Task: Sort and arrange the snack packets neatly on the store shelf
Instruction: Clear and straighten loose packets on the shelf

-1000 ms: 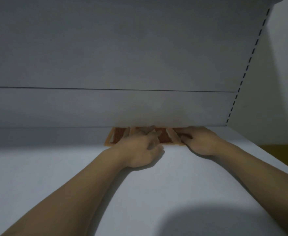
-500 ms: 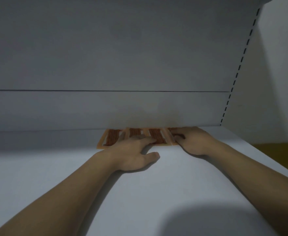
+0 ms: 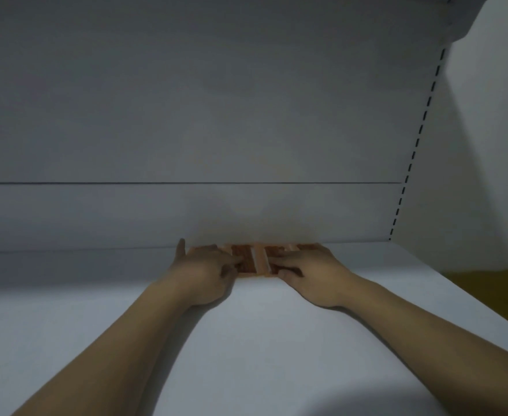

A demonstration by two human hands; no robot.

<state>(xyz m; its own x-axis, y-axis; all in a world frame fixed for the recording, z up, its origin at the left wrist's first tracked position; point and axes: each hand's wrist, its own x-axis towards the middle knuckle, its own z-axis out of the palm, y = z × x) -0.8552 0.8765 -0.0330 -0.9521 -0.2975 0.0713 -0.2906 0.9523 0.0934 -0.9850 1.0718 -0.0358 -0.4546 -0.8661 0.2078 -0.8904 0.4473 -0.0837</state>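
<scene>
Packets [image 3: 252,261] between left hand [image 3: 205,270] and right hand [image 3: 310,270]

The shelf [image 3: 276,355] under the hands looks like painted sheet metal, smooth and matt. The back panel [image 3: 216,115] beyond the hands has the same flat, matt finish, broken by one thin seam. The snack packets [image 3: 257,261] between the left hand [image 3: 204,271] and right hand [image 3: 309,271] look like thin plastic film with a faint sheen. The slotted upright [image 3: 417,139], right of the right hand, looks like painted metal.
</scene>
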